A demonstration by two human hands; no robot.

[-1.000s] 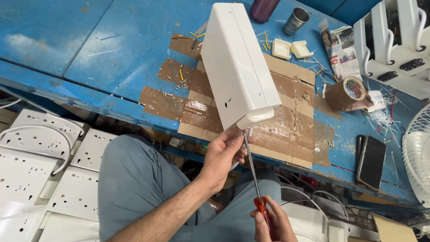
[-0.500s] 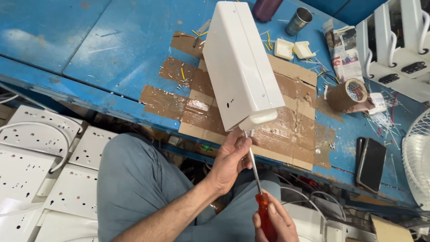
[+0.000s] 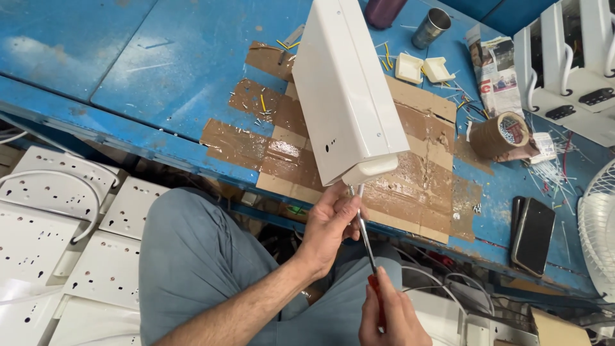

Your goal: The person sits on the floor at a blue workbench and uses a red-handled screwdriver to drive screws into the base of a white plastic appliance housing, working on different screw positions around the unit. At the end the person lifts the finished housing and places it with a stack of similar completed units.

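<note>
Open blue tabletop (image 3: 109,70) on the left side, free for passing. In the middle, blocked by tall white casing (image 3: 346,90) leaning over taped cardboard (image 3: 416,186). On the right side crowded: tape roll (image 3: 500,136), phone (image 3: 533,236), steel cup (image 3: 430,28), newspaper (image 3: 498,70), small white boxes (image 3: 423,68), wire scraps. Below the edge, white panels (image 3: 57,243) stacked beside the knee.

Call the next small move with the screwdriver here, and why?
Probably turn the red-handled screwdriver in place while pushing up. Its tip already meets the underside of the white metal casing, the left hand steadies the shaft near the tip, and the right hand grips the handle.
</note>
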